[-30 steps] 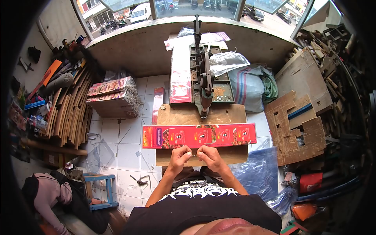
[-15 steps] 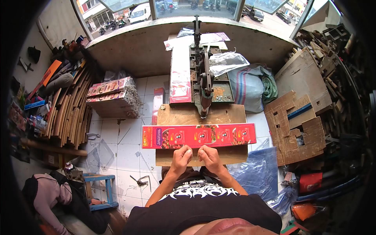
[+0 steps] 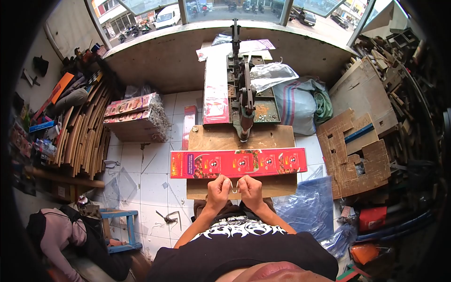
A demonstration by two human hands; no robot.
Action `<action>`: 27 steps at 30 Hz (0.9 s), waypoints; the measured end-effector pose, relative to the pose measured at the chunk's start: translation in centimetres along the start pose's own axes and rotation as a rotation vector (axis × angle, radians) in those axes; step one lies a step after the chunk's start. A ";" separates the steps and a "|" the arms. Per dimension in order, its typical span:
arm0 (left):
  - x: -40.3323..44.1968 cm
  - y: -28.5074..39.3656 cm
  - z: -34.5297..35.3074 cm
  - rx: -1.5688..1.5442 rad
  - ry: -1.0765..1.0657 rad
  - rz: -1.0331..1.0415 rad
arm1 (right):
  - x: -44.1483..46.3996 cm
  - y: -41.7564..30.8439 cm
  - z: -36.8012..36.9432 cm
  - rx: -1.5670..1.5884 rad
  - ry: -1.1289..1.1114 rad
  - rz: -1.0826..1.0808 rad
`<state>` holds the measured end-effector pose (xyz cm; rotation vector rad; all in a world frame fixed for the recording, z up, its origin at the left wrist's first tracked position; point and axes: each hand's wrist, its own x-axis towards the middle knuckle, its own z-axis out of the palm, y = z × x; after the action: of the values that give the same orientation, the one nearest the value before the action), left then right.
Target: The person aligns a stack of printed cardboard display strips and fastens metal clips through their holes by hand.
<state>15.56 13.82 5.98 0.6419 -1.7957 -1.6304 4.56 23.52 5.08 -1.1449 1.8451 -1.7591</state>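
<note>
My left hand (image 3: 219, 192) is closed near the front edge of the wooden board (image 3: 197, 189). Close beside it, to the right, my right hand (image 3: 251, 191) is closed too. A thin pale string (image 3: 235, 189) hangs in a small loop between the two fists, its ends hidden in the fingers. Just beyond my hands, a long red printed panel (image 3: 238, 163) lies crosswise on the board. Behind the panel stands a dark metal press (image 3: 245, 108), its tip above the board.
Parts trays (image 3: 267, 110) and a stack of printed sheets (image 3: 216, 89) lie behind the board. Bundled panels (image 3: 134, 115) stand at left, sacks (image 3: 297, 105) at back right, plastic sheets (image 3: 307, 207) at right. Another person (image 3: 61, 235) bends near a blue stool (image 3: 127, 212) at lower left.
My fists have turned slightly and stay close together. The string between them now hangs in a visible loop. The red panel and the press have stayed in place.
</note>
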 end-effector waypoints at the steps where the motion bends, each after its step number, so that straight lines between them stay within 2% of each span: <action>1: -0.1 0.0 0.0 0.036 0.019 0.027 | 0.0 0.0 0.1 -0.024 0.020 -0.035; 8: -0.5 -0.7 0.0 0.024 0.037 0.080 | 0.0 -0.6 0.3 -0.045 0.055 -0.136; 15: -0.3 -0.2 0.2 0.032 0.060 0.098 | -0.2 0.1 0.6 0.004 0.057 -0.104; 23: -0.3 0.0 0.3 0.166 0.077 0.175 | 0.3 -0.3 0.1 -0.178 0.076 -0.255; 27: -0.1 -0.1 0.0 0.256 0.061 0.225 | 0.6 -0.4 -0.5 -0.261 0.036 -0.257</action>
<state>15.61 13.86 5.85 0.5698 -1.9712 -1.2329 3.99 23.45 5.67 -1.5179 2.0738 -1.7127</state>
